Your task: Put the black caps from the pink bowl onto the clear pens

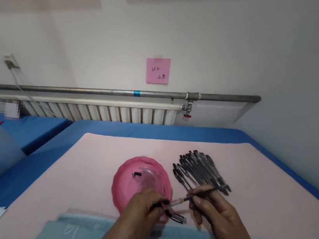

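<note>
My left hand [143, 210] is closed, pinching a small black pen cap [175, 216] at the near rim of a pink plate [127, 186]. My right hand [214, 213] is closed around a black pen [196, 196], whose clear tip end points left toward the left hand's fingers. One small black piece [137, 174] lies inside the plate. A pile of several black pens [199, 171] lies on the pink sheet just right of the plate, behind my right hand.
The pink sheet [86, 180] covers a blue table [161, 129] set against a white wall with a radiator [90, 110] and pipe [139, 93]. A pink note [157, 70] is stuck to the wall. A pale blue sheet [79, 234] lies at the near edge.
</note>
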{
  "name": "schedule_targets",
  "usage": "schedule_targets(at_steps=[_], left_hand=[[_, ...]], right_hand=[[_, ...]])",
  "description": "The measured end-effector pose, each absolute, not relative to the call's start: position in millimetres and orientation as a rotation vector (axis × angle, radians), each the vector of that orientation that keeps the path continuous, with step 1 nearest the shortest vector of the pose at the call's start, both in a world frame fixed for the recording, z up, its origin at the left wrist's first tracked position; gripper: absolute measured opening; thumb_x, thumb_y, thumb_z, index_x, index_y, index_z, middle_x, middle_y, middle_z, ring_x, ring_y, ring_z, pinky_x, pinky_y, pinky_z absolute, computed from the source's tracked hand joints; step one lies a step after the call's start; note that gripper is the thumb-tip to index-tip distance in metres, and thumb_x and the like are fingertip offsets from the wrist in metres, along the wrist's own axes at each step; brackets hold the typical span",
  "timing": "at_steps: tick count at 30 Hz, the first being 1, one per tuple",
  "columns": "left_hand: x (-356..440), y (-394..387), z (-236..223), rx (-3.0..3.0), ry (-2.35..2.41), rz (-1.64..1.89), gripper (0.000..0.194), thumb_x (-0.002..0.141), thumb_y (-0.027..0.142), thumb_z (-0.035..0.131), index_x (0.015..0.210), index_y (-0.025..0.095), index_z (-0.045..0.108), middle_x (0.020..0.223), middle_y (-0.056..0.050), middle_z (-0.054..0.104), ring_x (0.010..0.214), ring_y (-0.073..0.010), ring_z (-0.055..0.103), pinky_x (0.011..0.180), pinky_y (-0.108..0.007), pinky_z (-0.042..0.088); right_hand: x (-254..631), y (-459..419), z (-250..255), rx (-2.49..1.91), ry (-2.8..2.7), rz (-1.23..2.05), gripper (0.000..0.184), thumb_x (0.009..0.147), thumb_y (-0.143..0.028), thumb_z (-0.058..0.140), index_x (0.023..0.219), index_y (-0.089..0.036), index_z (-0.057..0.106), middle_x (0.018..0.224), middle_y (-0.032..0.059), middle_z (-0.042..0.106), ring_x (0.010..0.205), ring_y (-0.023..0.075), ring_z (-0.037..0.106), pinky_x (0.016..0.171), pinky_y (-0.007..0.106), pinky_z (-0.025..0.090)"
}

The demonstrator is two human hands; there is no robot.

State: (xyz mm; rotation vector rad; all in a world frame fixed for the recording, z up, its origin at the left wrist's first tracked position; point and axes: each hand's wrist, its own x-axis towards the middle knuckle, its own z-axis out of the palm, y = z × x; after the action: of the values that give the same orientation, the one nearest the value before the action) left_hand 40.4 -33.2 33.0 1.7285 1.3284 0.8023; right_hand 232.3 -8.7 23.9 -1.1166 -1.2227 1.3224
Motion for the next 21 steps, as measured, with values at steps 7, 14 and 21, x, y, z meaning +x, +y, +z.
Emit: schedule_targets(at_steps=[7, 14, 21], left_hand=[[43, -30, 28, 1.686, 1.320, 0.865, 0.025, 0.074, 0.010, 0.046, 0.079, 0.019, 0.069, 0.078, -0.001, 0.067, 0.075, -0.0143, 0.056, 0.068, -0.023, 0.038], [42, -31, 29, 1.582, 1.251, 0.881, 0.027, 0.072, 0.010, 0.046, 0.084, 0.017, 0.069, 0.082, -0.003, 0.068, 0.077, -0.0154, 0.057, 0.068, -0.024, 0.040], [53, -30, 22, 1.291, 1.162, 0.919, 0.013, 0.069, 0.016, 0.052, 0.075, 0.014, 0.063, 0.069, -0.001, 0.061, 0.063, -0.0119, 0.053, 0.058, -0.021, 0.039]], right_hand=[[230, -8, 19, -1.125, -1.182, 1.216, 0.025, 0.077, -0.044, 0.057, 0.081, -0.020, 0.058, 0.061, -0.0002, 0.056, 0.049, 0.0127, 0.048, 0.045, 0.025, 0.040], [230, -8, 20, -1.151, -1.128, 1.204, 0.035, 0.075, -0.045, 0.060, 0.097, -0.018, 0.056, 0.063, 0.0011, 0.059, 0.051, 0.0133, 0.050, 0.047, 0.025, 0.040], [217, -16, 8, -1.207, -1.395, 1.395, 0.037, 0.073, -0.045, 0.058, 0.098, -0.017, 0.060, 0.047, -0.0067, 0.044, 0.043, 0.0101, 0.041, 0.044, 0.024, 0.034]])
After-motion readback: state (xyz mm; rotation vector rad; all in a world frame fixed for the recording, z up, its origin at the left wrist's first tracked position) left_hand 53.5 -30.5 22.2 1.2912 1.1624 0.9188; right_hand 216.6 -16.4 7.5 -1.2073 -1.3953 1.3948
